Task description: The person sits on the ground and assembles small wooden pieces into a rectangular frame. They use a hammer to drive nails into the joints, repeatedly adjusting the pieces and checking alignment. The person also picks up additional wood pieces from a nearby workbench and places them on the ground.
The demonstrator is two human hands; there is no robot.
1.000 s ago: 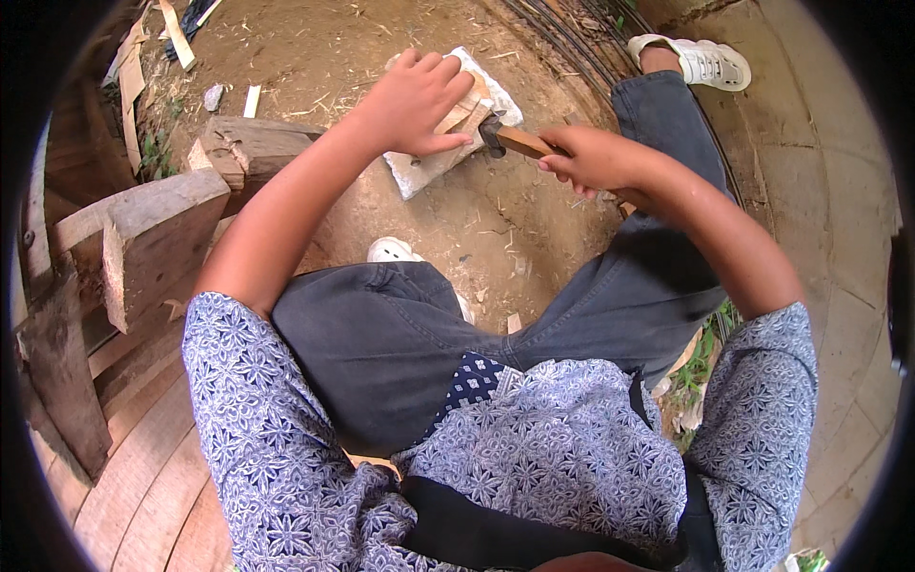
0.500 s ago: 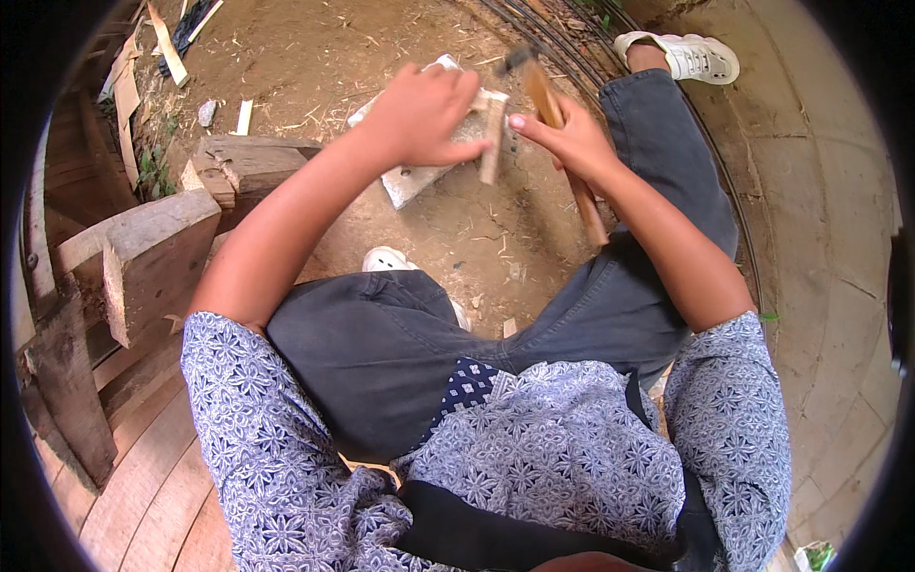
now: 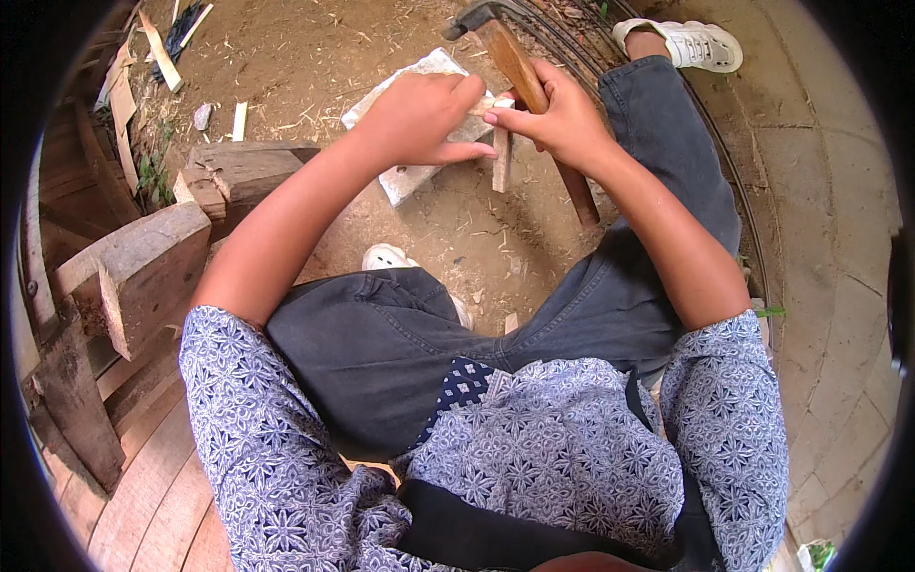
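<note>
My left hand [image 3: 419, 119] is closed over a small piece of wood, its curled fingers hiding most of it. A short wooden stick [image 3: 501, 164] shows beside the left thumb, pointing toward me. Below this hand lies a pale, flat stone block [image 3: 405, 183] on the ground. My right hand [image 3: 564, 112] grips a hammer [image 3: 515, 59] by its wooden handle, the dark metal head up and away from me. The right thumb and fingertips reach to the top end of the stick; whether they pinch it cannot be made out.
Rough timber blocks [image 3: 250, 170] and a thick beam [image 3: 143, 250] stand at my left, beside wooden planks [image 3: 152, 510]. Dark cables or hoses [image 3: 534, 30] run along the far right. Wood shavings and offcuts [image 3: 240, 121] litter the dirt floor [image 3: 315, 48]. A concrete slab [image 3: 810, 191] lies right.
The hammer has swung slightly left and away, its head now higher in view. My right thumb and fingertips have come in to the wood by my left hand, which stays nearly in place.
</note>
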